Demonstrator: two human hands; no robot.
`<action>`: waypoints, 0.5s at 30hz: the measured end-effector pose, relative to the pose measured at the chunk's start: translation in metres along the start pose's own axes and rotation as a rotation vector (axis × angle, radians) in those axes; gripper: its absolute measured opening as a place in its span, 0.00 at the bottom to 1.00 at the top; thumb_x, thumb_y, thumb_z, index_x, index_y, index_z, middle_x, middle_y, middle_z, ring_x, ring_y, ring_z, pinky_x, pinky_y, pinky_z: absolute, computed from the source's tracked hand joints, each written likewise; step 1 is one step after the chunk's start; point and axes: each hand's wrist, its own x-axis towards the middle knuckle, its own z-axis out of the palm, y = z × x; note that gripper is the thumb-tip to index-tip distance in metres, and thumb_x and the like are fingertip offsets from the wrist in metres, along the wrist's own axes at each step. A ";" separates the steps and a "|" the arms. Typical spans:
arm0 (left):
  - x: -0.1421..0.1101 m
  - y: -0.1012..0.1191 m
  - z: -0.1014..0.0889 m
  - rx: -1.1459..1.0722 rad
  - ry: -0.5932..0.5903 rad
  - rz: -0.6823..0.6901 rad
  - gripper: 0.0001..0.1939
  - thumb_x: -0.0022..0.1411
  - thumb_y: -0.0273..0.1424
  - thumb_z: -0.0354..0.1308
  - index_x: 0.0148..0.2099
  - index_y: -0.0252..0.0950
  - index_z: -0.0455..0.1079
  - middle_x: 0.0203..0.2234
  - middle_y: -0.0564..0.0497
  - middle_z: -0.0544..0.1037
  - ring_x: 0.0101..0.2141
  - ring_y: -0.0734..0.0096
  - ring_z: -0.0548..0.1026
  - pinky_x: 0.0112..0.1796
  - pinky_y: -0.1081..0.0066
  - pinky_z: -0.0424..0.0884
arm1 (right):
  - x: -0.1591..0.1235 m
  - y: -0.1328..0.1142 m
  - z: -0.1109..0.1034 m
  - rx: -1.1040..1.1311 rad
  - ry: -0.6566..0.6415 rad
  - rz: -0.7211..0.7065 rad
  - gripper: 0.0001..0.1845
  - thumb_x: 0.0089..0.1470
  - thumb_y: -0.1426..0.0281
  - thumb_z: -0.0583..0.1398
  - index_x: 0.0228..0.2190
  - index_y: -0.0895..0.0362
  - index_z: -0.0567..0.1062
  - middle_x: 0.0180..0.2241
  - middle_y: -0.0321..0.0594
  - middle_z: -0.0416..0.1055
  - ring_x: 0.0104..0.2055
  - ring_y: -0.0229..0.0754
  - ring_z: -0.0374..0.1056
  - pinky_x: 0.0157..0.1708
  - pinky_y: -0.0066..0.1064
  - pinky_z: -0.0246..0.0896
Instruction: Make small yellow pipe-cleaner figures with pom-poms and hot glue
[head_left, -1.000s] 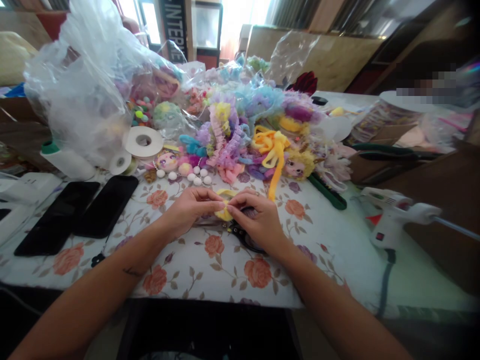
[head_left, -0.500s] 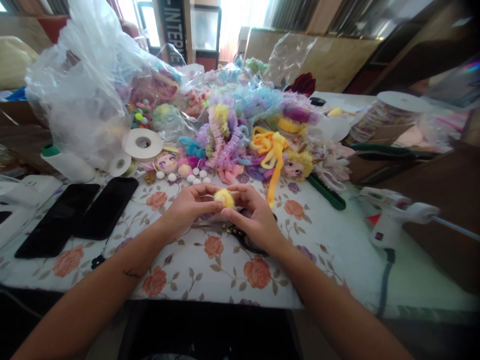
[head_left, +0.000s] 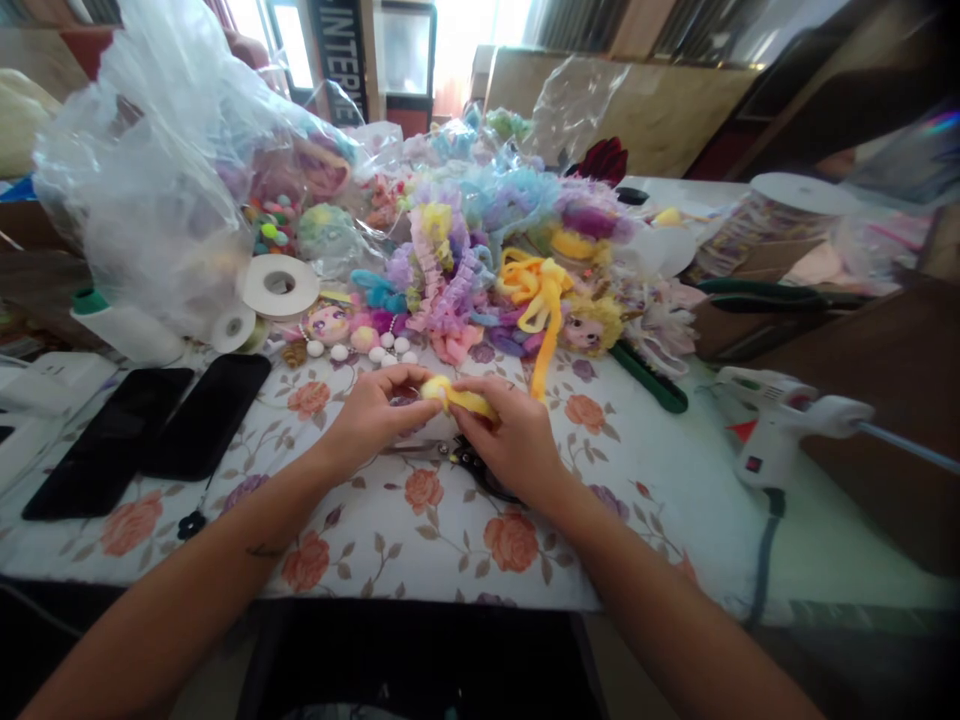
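Note:
My left hand (head_left: pixel 373 412) and my right hand (head_left: pixel 511 440) meet over the middle of the floral tablecloth (head_left: pixel 420 520). Both pinch a fuzzy yellow chenille strip (head_left: pixel 454 396); the left fingertips hold its rounded end, the right fingers grip the length that runs rightward. Black-handled scissors (head_left: pixel 480 470) lie on the cloth just under my right hand, partly hidden by it. Behind my hands sits a heap of coloured chenille stems, ribbons and small doll heads (head_left: pixel 495 260).
Two black phones (head_left: pixel 150 425) lie at the left. White ribbon rolls (head_left: pixel 279 285) and a big clear plastic bag (head_left: pixel 150 180) stand behind them. A white hot glue gun (head_left: pixel 780 425) rests at the right, its cord trailing toward the table edge. A green comb (head_left: pixel 649 378) lies nearby.
The yellow piece went from a loop to a bunched puff between my fingertips, and is now drawn out into a strip toward the right. My hands dropped slightly.

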 end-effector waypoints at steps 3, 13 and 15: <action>0.000 0.000 0.000 -0.053 -0.014 -0.013 0.15 0.51 0.35 0.68 0.40 0.34 0.74 0.32 0.51 0.76 0.29 0.75 0.71 0.28 0.75 0.67 | -0.001 0.002 -0.001 -0.071 0.022 -0.090 0.09 0.61 0.68 0.57 0.39 0.55 0.77 0.33 0.40 0.74 0.32 0.41 0.68 0.34 0.32 0.61; 0.002 -0.007 0.003 0.127 0.021 0.177 0.13 0.52 0.33 0.66 0.40 0.34 0.76 0.37 0.46 0.78 0.36 0.66 0.75 0.35 0.71 0.71 | 0.009 0.001 -0.008 0.227 -0.127 0.262 0.09 0.57 0.63 0.60 0.30 0.56 0.75 0.22 0.34 0.68 0.25 0.37 0.61 0.26 0.29 0.55; 0.001 -0.007 0.004 0.148 0.013 0.190 0.13 0.53 0.32 0.65 0.42 0.34 0.76 0.37 0.46 0.78 0.36 0.66 0.75 0.35 0.71 0.71 | 0.010 0.001 -0.009 0.321 -0.175 0.343 0.11 0.56 0.62 0.60 0.29 0.56 0.74 0.19 0.32 0.65 0.22 0.35 0.58 0.23 0.28 0.52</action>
